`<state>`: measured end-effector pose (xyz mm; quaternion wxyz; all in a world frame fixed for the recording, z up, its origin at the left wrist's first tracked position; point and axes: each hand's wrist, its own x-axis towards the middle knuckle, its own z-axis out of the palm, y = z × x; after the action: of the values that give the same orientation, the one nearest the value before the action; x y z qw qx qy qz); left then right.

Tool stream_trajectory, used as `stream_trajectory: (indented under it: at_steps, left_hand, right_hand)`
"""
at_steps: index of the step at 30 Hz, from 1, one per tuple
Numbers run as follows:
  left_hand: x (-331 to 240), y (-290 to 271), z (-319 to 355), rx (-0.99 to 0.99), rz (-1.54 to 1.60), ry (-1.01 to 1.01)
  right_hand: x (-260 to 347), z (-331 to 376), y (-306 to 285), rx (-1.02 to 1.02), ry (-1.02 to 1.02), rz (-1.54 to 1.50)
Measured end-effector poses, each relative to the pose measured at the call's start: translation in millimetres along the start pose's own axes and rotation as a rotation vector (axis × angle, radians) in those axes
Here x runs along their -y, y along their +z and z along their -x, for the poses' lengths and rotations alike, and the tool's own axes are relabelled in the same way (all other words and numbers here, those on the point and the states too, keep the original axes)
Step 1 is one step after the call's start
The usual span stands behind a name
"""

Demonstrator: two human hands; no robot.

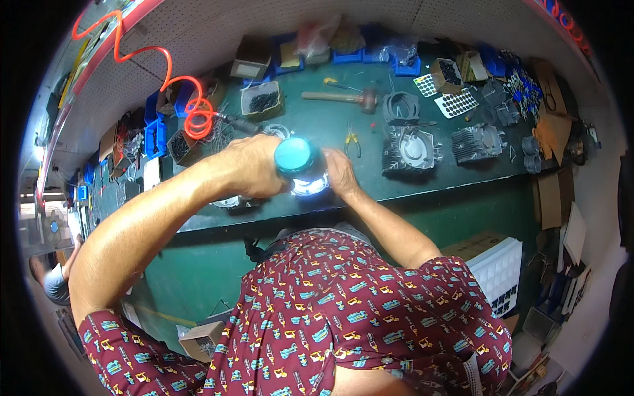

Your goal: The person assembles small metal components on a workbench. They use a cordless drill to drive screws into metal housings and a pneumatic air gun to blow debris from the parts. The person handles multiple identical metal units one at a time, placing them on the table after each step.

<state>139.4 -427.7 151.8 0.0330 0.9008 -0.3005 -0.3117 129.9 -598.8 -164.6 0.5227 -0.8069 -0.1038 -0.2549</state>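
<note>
Nearer the person than the wooden-handled mallet point(343, 99), the left hand point(256, 166) is clenched on a teal-capped tool point(296, 156), its round end facing up, long axis running down benchward. The right hand point(339, 173) sits just beside it, its grip impossible to tell.

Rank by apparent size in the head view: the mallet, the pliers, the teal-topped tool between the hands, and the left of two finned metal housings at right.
1. Finned metal housing
2. Teal-topped tool and mallet: order unsure, the tool looks nearer
3. Yellow-handled pliers
</note>
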Motion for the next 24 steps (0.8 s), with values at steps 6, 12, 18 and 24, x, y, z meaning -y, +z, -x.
stream_trajectory:
  at_steps: [6,12,18,24]
  left_hand:
    - [-13,0,-5,0.034,0.001,-0.065]
    - [-5,11,-11,0.025,0.000,-0.064]
    - [-15,7,-13,0.012,-0.008,-0.080]
    - [-11,11,-25,-0.014,-0.026,-0.017]
  right_hand:
    - [-18,0,4,0.037,-0.051,0.083]
    - [-2,-6,-6,0.096,-0.084,0.146]
    - [12,-9,-14,0.119,0.015,0.081]
    - [-18,-10,-6,0.138,0.012,-0.004]
